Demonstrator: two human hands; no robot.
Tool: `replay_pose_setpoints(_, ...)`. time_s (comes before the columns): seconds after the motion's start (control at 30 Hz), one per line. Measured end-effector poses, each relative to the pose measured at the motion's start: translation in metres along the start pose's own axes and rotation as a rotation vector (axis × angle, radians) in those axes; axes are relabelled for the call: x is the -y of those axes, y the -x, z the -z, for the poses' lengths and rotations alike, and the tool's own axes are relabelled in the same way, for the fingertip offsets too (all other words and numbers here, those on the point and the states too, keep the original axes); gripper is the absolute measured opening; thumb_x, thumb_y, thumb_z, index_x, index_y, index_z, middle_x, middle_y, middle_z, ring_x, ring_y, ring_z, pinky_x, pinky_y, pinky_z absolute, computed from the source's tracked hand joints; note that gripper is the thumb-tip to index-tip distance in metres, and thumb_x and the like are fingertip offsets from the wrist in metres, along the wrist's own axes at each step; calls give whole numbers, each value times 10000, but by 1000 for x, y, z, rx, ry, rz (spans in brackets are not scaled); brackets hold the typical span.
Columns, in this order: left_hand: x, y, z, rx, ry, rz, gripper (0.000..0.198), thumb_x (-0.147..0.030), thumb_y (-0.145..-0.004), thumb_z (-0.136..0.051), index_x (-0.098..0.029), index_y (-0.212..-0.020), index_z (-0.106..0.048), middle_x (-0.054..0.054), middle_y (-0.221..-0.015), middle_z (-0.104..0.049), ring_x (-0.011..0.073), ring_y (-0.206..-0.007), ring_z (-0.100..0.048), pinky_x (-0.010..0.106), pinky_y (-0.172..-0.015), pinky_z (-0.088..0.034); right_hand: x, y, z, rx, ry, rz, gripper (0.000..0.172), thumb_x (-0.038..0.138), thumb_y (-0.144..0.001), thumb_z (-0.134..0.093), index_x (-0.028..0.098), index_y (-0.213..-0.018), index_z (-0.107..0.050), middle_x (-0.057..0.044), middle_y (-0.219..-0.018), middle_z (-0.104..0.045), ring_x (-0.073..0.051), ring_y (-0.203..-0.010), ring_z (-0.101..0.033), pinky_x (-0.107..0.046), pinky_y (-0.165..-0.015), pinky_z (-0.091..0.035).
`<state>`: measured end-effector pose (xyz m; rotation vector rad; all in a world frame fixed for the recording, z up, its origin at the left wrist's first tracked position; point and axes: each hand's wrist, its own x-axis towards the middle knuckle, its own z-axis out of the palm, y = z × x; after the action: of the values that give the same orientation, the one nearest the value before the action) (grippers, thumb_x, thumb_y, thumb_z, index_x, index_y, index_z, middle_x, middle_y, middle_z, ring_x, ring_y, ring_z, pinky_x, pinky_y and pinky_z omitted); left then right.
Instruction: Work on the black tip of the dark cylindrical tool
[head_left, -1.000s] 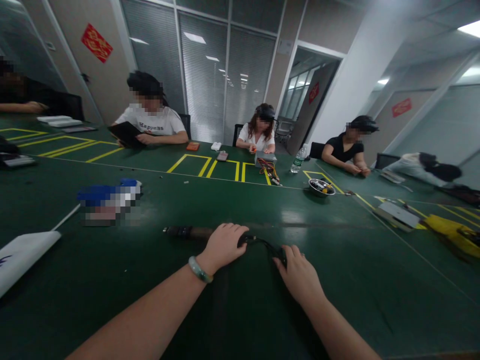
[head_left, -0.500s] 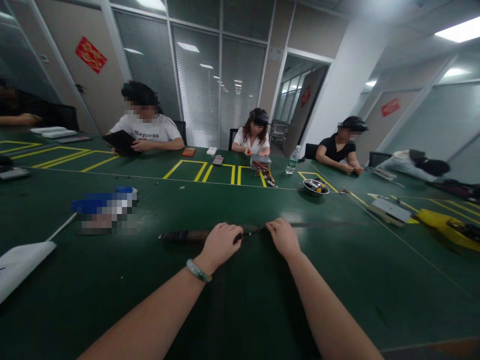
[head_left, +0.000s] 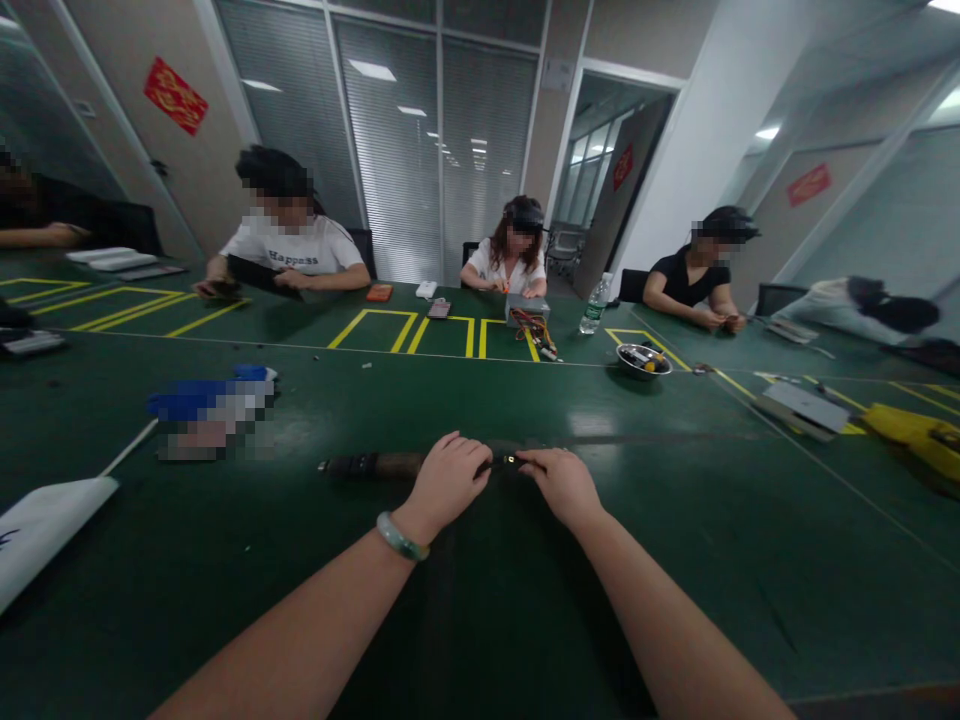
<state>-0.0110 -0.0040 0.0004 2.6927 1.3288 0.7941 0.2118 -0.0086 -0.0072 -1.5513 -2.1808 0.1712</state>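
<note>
A long, dark, rod-shaped tool lies crosswise on the green table. It has a small metal tip and a black collar at its left end, and a brownish body. My left hand is closed around its right part, hiding that section. From there a thin dark piece with a small bright spot reaches toward my right hand. The fingers of my right hand pinch its far end; what exactly it is stays too small to tell. A greenish bangle circles my left wrist.
To the left are a blurred-out blue and white item and a white object with a cord. Beyond my hands stand a metal bowl of small parts and a water bottle. Several people sit across the table.
My right hand has moved slightly left, closer to my left hand, shortening the visible thin piece between them. A bright spot now shows there. The view has shifted slightly.
</note>
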Motion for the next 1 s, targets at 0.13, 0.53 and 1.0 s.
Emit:
replay_pose_setpoints(0.13, 1, 0, 2, 23, 29, -5, 101, -218, -875, -559, -235, -954, -619, 2, -1012, -649, 187, -967, -595, 401, -987, -410, 6, 2, -1, 0, 2, -75, 129, 263, -898, -620, 269, -994, -707, 1, -917, -713, -210, -859, -640, -356, -834, -463)
replay_pose_setpoints(0.53, 7, 0, -4, 43, 59, 5, 122, -238, -879, -559, -226, -980, -626, 18, -998, -652, 189, -931, -601, 354, -865, -475, 21, 1, -18, -55, -10, 28, 71, 262, -880, -648, 254, -915, -709, -4, -931, -713, -203, -870, -642, -363, -856, -443)
replay_pose_setpoints(1.0, 5, 0, -3, 45, 18, 12, 112, -217, -865, -548, -222, -960, -607, 26, -972, -639, 197, -919, -591, 350, -855, -464, 13, 1, -17, -62, -105, 10, 62, 263, -855, -677, 261, -882, -732, -3, -895, -713, -204, -865, -622, -357, -835, -453)
